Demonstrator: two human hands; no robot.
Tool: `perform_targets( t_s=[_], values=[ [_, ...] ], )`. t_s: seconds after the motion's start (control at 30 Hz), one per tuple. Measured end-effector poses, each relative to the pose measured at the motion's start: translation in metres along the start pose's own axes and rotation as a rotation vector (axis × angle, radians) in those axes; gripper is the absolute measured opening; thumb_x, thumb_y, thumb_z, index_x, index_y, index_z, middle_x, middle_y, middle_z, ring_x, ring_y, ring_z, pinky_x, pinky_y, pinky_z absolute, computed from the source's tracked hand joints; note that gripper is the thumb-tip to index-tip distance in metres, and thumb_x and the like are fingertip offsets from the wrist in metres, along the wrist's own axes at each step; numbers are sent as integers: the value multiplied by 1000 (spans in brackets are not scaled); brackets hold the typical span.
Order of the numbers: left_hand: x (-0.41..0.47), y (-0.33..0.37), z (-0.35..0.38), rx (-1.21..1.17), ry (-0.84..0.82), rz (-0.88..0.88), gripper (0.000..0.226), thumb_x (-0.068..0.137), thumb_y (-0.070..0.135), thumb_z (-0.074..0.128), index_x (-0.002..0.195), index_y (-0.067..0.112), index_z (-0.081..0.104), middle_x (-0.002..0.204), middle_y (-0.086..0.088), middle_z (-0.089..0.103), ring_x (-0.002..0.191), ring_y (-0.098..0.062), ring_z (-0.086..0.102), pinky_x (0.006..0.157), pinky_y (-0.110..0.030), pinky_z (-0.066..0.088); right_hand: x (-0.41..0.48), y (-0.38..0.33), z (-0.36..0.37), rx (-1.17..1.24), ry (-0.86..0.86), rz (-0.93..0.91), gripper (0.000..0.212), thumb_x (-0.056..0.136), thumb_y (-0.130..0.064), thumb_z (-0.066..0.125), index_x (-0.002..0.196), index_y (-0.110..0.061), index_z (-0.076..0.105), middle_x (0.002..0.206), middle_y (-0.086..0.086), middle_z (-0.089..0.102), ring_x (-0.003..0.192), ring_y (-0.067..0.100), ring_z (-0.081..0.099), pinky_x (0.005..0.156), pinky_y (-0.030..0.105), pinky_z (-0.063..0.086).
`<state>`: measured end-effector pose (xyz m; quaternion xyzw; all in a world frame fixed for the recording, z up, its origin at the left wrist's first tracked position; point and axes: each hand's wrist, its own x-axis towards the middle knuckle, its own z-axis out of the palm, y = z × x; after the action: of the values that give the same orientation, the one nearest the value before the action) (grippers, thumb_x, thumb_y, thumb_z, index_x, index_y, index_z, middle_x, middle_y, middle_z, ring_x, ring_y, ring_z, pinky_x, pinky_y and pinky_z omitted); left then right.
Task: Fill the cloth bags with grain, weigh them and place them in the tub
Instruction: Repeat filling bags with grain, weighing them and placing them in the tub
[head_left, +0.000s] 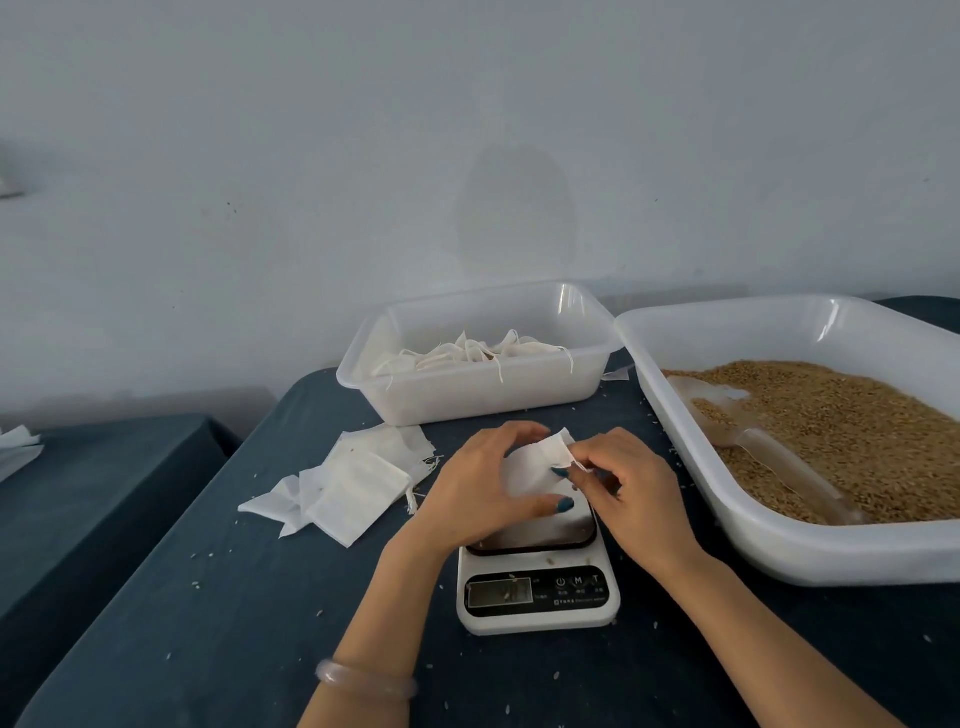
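A small white cloth bag rests over the platform of a white kitchen scale at the table's middle. My left hand cups the bag's body from the left. My right hand pinches the bag's top edge and drawstring from the right. Behind them stands a clear tub holding several tied cloth bags. A large white tub on the right holds brown grain with a clear scoop lying in it.
Several empty flat cloth bags lie in a loose pile left of the scale. Loose grains are scattered over the dark blue tablecloth. A second dark table sits lower at the left. A pale wall rises behind.
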<state>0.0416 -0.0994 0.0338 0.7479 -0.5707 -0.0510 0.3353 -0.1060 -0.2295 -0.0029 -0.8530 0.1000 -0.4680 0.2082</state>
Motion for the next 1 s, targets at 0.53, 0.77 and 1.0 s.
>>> perform_targets(
  t_s=[0.53, 0.77, 1.0],
  values=[
    [3, 0, 0, 56, 67, 2, 30, 77, 32, 81, 93, 37, 55, 91, 17, 59, 87, -6, 53, 72, -19, 37, 1, -13, -5, -251, 18, -282, 9, 89, -30, 64, 94, -23, 67, 92, -8, 58, 85, 11, 51, 63, 22, 48],
    [4, -5, -1, 18, 110, -24, 41, 71, 15, 82, 87, 40, 53, 89, 16, 60, 83, -2, 52, 68, -19, 35, 2, -19, -7, -136, 48, -138, 28, 84, -39, 72, 105, -25, 61, 102, -8, 54, 88, 4, 50, 66, 14, 43],
    [4, -10, -2, -25, 155, -57, 45, 73, 9, 78, 84, 43, 51, 86, 17, 59, 79, -1, 51, 67, -20, 37, -1, -36, -5, 74, 194, -65, 16, 94, -24, 44, 103, -14, 52, 98, -4, 53, 80, 8, 50, 65, 25, 46]
  ],
)
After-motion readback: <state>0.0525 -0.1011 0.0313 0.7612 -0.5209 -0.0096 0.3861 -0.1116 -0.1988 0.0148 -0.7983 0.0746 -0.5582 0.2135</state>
